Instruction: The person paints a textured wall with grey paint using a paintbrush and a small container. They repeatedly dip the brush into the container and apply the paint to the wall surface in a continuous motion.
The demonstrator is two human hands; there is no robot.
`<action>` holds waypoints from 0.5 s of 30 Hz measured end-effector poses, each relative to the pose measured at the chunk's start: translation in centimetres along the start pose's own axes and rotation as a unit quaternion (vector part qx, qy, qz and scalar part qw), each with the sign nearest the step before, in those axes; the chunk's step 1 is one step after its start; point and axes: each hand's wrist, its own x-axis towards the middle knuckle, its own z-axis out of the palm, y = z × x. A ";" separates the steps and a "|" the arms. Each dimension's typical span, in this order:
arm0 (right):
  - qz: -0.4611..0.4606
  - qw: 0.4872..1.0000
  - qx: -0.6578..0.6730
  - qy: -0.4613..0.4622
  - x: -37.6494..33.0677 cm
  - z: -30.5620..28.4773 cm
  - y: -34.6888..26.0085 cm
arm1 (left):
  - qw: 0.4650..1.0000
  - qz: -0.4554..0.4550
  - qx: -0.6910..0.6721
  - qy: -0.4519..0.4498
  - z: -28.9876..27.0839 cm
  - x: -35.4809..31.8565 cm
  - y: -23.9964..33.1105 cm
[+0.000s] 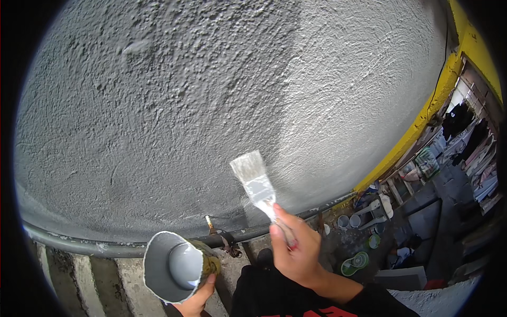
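Note:
My right hand (297, 248) grips the handle of a flat paintbrush (260, 185), whose pale bristles point up toward the rough plastered wall (185, 105). Whether the bristles touch the wall I cannot tell. White paint coats the ferrule and the neck of the handle. Low on the left, my left hand (198, 300) is closed around the side of an open container (157, 264) that tilts toward me. Light grey paint (186, 264) lies in its bottom. The wall is grey, in shadow at the left and brightly lit at the right.
A grey pipe (74, 244) runs along the wall's foot, with a short rusty stub (208, 221) above it. Corrugated roofing (87, 282) lies below left. A yellow beam (393, 158) edges the wall at right. Far below are buckets (343, 221), green basins (360, 259) and hanging clothes (458, 120).

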 end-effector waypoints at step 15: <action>0.183 0.953 -0.152 -0.187 -4.5 -1.3 4.6 | 1.000 0.023 0.002 -0.016 -3.8 1.9 -3.6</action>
